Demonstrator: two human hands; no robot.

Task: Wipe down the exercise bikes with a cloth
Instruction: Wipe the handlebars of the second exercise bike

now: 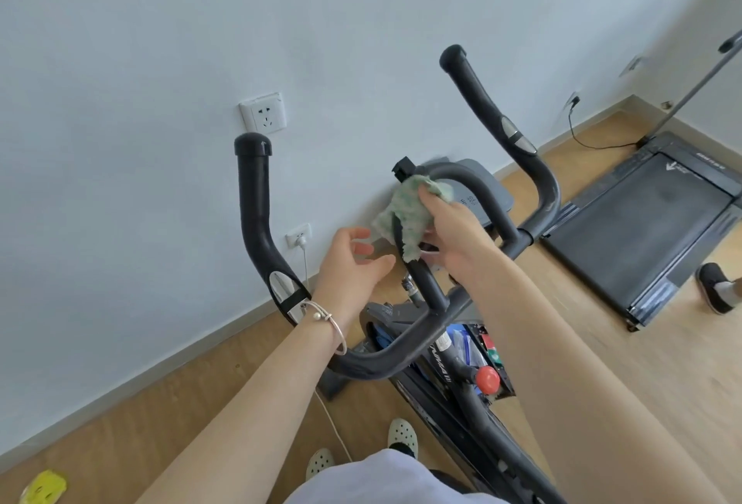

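Your right hand point(453, 230) grips the green cloth point(405, 214), its fingers curled over it, and holds it around the inner loop bar point(426, 282) of the exercise bike point(257, 222). Your left hand point(349, 262) is open with relaxed fingers and holds nothing, just beside the cloth at its 8 o'clock. A treadmill point(642, 230) lies on the floor at the bike's 3 o'clock.

Treadmill point(642, 222) rt, wall socket point(263, 116) lt.
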